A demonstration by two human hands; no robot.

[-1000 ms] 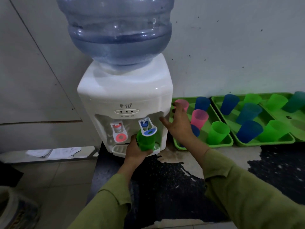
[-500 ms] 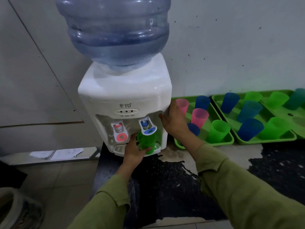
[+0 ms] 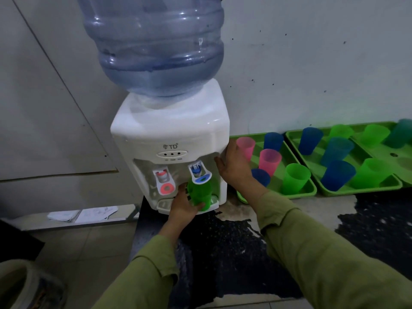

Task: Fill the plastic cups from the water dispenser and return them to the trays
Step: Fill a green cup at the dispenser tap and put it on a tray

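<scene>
Left hand (image 3: 181,207) wrapped round green cup (image 3: 199,194), cup rim pushed against blue tap lever (image 3: 201,178) of water dispenser (image 3: 169,132); looks like filling under way, water level not visible. Right hand (image 3: 234,168) flat, fingers straight, braced on dispenser's right side, grasping nothing. Farther right on surface (image 3: 301,208), green trays (image 3: 296,194) carry plastic cups (image 3: 269,161), pink, blue, green; full or empty can't tell. This cup not yet returned, probably more to fill
</scene>
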